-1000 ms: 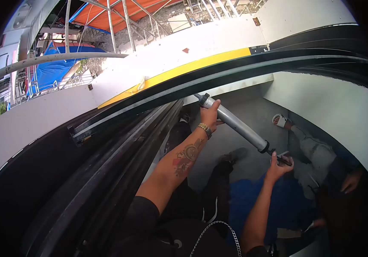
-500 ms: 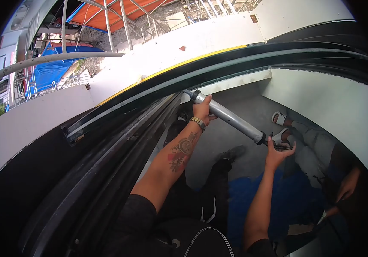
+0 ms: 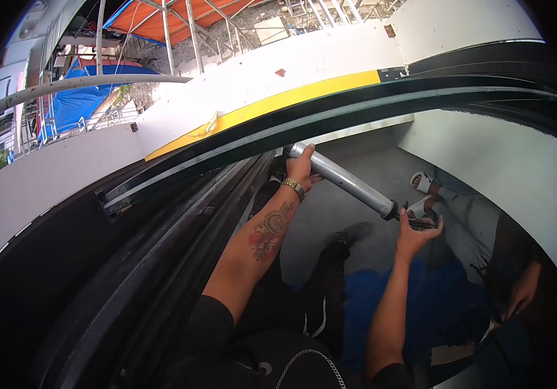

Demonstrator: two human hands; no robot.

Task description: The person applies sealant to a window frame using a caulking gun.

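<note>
A silver caulking gun slants across the view, its front end up against the dark window frame. My left hand, with a gold watch at the wrist, is closed round the barrel near that front end. At the rear, my right hand holds the handle and trigger, its fingers curled and partly hidden. The nozzle tip is out of sight behind the frame's lower edge. Beyond the frame runs a yellow strip along the white ledge.
Another person's sandalled foot and hand are at the right. Blue sheeting covers part of the grey floor. Dark upright frame sections stand close on my left. Outside are metal poles and an orange tarp.
The dark frame sits slightly lower in view, and more of the yellow strip shows above it. The gun's front end has slipped behind the frame edge; both hands keep their hold.
</note>
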